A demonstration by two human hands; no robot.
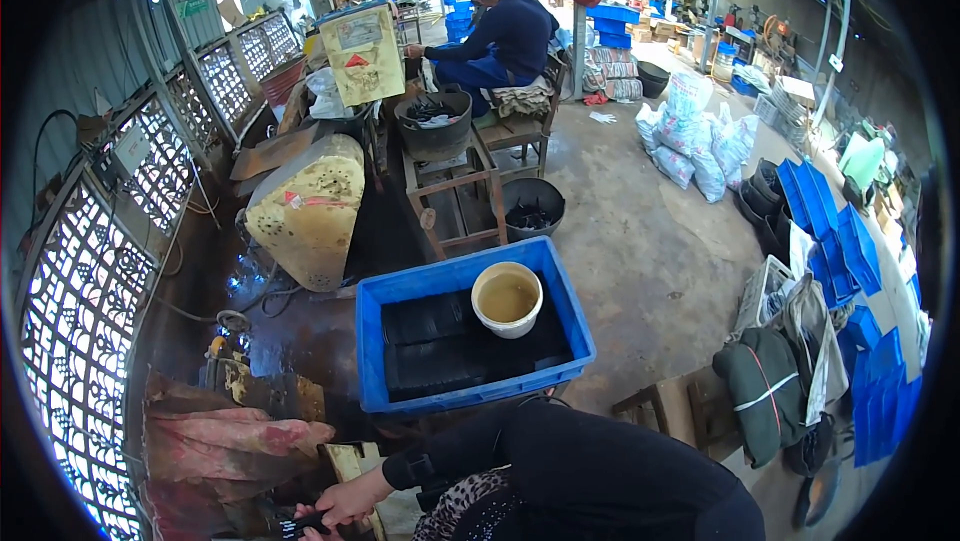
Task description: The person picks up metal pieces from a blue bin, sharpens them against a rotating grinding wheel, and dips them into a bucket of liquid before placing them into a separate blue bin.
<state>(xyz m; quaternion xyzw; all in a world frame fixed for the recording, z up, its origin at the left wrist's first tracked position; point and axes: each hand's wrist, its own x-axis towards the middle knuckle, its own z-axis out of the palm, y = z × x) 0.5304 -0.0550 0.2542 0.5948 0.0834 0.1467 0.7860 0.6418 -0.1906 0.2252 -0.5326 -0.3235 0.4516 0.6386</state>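
Observation:
At the lower edge, my right hand (354,500) is closed on a dark object (303,523) with pale marks at its end; its kind is too small to make out. My right arm, in a black sleeve, reaches across from the right. Only a little of my left hand (318,534) shows, cut off by the picture's edge, close against the same dark object; its fingers are mostly hidden. Beside the hands stands a yellowish machine part (352,463), with a stained reddish cloth (240,441) to its left.
Ahead lies a blue tray (470,396) of dark liquid or dark flat pieces, holding a white bucket (508,327) of murky liquid. Beyond are a yellow machine cover (310,206), a black tub (435,131) on a stand and a seated person (510,36). Sacks (695,136) and blue bins (830,231) stand right.

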